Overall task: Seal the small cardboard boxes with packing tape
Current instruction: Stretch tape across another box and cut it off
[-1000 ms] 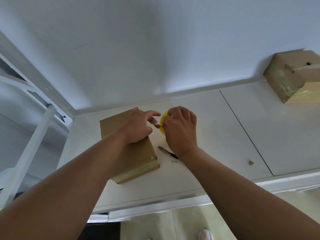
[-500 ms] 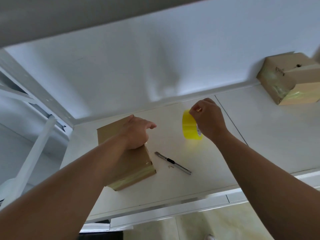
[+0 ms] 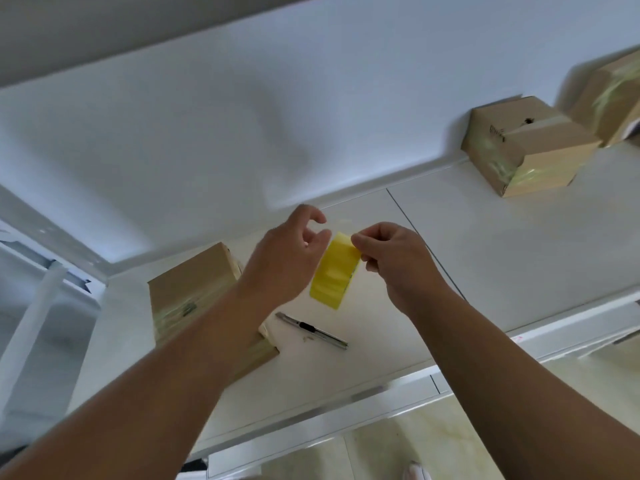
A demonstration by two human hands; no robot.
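Now the right hand (image 3: 391, 261) pinches the tape roll (image 3: 332, 275); the fingers of the left hand (image 3: 291, 254) hang apart beside it. Catch the free end squarely before pulling.

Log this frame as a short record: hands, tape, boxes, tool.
left hand: fingers loosely curled beside tape roll, no grip evident
right hand: pinches tape roll's top, above table
near box: on table, under left forearm
far box: taped, by the wall
farthest box: taped, blurred, at right edge
utility knife: lies on table, untouched
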